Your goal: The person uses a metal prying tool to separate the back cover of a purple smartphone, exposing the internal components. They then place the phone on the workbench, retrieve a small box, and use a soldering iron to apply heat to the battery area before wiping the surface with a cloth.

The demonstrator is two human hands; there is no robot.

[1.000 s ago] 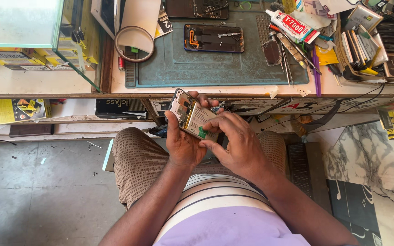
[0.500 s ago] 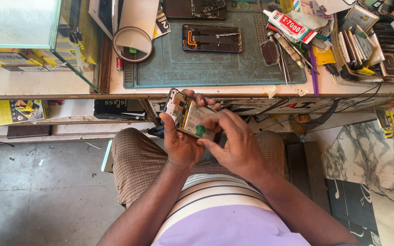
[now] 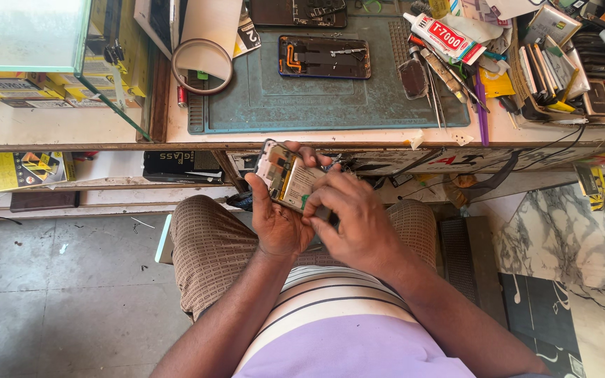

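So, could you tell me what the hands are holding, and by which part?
An opened phone: the left hand cradles its underside and edge, and the right hand presses fingertips on its lower end.

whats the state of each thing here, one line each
left hand: gripping the opened phone from below
right hand: fingers pressing on the phone's lower part
opened phone: back off, insides exposed, held above the lap
second phone: lying flat on the mat, back off
work mat: flat on the bench
glue tube: lying on its side, capped
tape roll: lying flat at the mat's left edge
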